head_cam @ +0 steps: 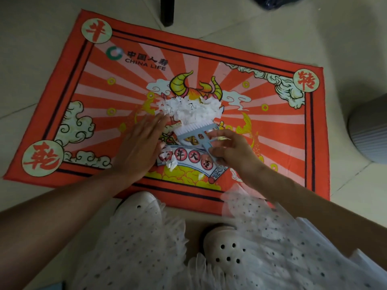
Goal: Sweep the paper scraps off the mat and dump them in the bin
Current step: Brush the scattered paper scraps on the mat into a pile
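Item, as I see it: red printed mat (83,97) on pale tiled floor (31,59). Paper scraps (188,109) heaped at mat's centre. Right hand (232,151) grips blue brush (194,135) just behind the heap; left hand (140,147) flat, fingers straight, beside it. Grey ribbed bin (370,132) right of mat.

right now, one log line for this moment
right hand grips blue brush | left hand flat beside paper scraps | scraps piled mid-mat
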{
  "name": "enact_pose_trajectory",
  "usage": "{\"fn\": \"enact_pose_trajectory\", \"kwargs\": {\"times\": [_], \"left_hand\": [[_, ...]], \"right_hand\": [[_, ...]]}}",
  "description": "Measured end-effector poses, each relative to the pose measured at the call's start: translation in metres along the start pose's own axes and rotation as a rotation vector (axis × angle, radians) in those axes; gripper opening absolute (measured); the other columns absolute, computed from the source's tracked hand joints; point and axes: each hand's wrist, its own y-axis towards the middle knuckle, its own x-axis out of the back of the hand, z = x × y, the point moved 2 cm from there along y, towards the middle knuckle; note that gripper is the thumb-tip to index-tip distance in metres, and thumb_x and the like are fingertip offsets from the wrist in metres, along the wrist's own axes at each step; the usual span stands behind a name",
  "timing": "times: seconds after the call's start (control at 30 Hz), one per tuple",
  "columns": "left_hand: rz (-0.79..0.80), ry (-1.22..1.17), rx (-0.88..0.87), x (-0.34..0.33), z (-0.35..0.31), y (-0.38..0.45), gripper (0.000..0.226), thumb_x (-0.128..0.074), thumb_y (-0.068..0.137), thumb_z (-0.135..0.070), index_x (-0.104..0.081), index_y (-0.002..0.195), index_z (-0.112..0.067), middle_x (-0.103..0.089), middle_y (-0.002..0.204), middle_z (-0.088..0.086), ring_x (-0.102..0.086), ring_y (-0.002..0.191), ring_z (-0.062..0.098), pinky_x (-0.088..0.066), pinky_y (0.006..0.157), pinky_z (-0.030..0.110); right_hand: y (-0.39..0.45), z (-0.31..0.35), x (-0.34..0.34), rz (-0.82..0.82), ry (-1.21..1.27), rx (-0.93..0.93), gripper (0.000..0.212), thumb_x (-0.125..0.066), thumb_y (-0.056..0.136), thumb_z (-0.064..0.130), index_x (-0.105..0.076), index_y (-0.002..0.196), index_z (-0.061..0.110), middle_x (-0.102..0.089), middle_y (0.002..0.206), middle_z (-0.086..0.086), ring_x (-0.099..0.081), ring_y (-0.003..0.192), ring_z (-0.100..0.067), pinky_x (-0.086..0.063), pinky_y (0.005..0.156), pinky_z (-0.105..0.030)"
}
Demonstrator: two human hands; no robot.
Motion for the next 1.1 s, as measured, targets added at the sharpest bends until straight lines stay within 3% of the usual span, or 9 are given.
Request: {"fn": "enact_pose_trajectory", "kwargs": {"times": [0.13,0.27,0.4,0.47,0.6,0.73,0.9,1.0,1.1], "left_hand": [[0.0,0.035,0.033,0.001,0.004,-0.003,0.067,-0.046,0.1,-0.032,-0.01,0.156,-0.019,-0.015,0.162,0.002,-0.01,0.15,0.025,-0.022,0.118,0.046],[0.014,0.059,0.011,0.003,0.008,-0.008,0.071,-0.05,0.098,-0.035,-0.014,0.155,-0.016,-0.019,0.161,0.005,-0.012,0.15,0.026,-0.023,0.118,0.047],[0.02,0.091,0.003,0.005,0.01,-0.011,0.07,-0.05,0.098,-0.036,-0.015,0.155,-0.015,-0.02,0.161,0.005,-0.014,0.149,0.027,-0.024,0.118,0.046],[0.017,0.102,0.01,0.006,0.01,-0.011,0.071,-0.05,0.098,-0.037,-0.014,0.155,-0.015,-0.02,0.161,0.005,-0.015,0.149,0.026,-0.022,0.119,0.045],[-0.001,0.089,0.019,0.007,0.01,-0.012,0.073,-0.052,0.097,-0.036,-0.014,0.155,-0.015,-0.019,0.161,0.004,-0.013,0.149,0.025,-0.019,0.12,0.044],[-0.017,0.057,0.026,0.008,0.011,-0.016,0.07,-0.047,0.099,-0.038,-0.011,0.156,-0.018,-0.015,0.162,0.001,-0.008,0.15,0.023,-0.011,0.119,0.04],[-0.004,0.039,0.021,0.005,0.019,-0.02,0.073,-0.049,0.097,-0.034,-0.009,0.156,-0.019,-0.015,0.162,0.002,-0.012,0.15,0.023,-0.022,0.118,0.047],[0.004,0.057,0.033,0.003,0.022,-0.023,0.075,-0.05,0.097,-0.036,-0.005,0.156,-0.021,-0.012,0.163,0.001,-0.013,0.15,0.024,-0.021,0.119,0.046],[-0.001,0.06,0.028,0.002,0.023,-0.024,0.076,-0.05,0.097,-0.036,-0.005,0.156,-0.021,-0.011,0.163,0.002,-0.012,0.15,0.024,-0.022,0.119,0.046]], "right_hand": [[-0.002,0.019,-0.001,0.026,0.047,-0.004,0.032,-0.059,0.088,-0.007,-0.058,0.117,0.006,-0.068,0.099,-0.019,-0.073,0.067,-0.019,-0.05,0.057,-0.028],[-0.01,0.03,-0.001,0.084,0.151,-0.046,0.031,-0.058,0.09,-0.004,-0.055,0.119,0.004,-0.069,0.106,-0.022,-0.074,0.076,-0.025,-0.059,0.061,-0.025],[-0.02,0.033,-0.003,0.066,0.108,-0.006,0.03,-0.059,0.09,-0.001,-0.057,0.119,0.007,-0.07,0.107,-0.02,-0.071,0.091,-0.035,-0.057,0.085,-0.039],[-0.026,0.032,-0.007,0.039,0.054,0.022,0.03,-0.06,0.089,-0.001,-0.059,0.118,0.007,-0.069,0.107,-0.022,-0.07,0.093,-0.037,-0.053,0.09,-0.047],[-0.038,0.015,-0.021,0.03,0.058,0.04,0.029,-0.062,0.087,-0.004,-0.059,0.114,0.007,-0.068,0.096,-0.015,-0.071,0.07,-0.028,-0.056,0.074,-0.045],[-0.048,-0.022,-0.031,-0.009,0.025,0.066,0.029,-0.066,0.085,-0.002,-0.06,0.109,0.013,-0.061,0.09,-0.002,-0.065,0.061,-0.005,-0.052,0.053,-0.023],[-0.06,-0.067,-0.034,-0.019,-0.053,0.112,0.04,-0.059,0.083,-0.015,-0.058,0.101,0.021,-0.06,0.092,0.004,-0.057,0.066,-0.016,-0.046,0.053,-0.031],[-0.065,-0.083,-0.033,-0.012,-0.116,0.117,0.04,-0.057,0.081,-0.019,-0.057,0.101,0.016,-0.062,0.09,0.001,-0.063,0.067,-0.007,-0.048,0.054,-0.024],[-0.073,-0.097,-0.039,-0.004,-0.192,0.129,0.044,-0.054,0.074,-0.024,-0.056,0.096,0.013,-0.061,0.086,0.004,-0.061,0.069,0.002,-0.042,0.056,-0.009]]}}
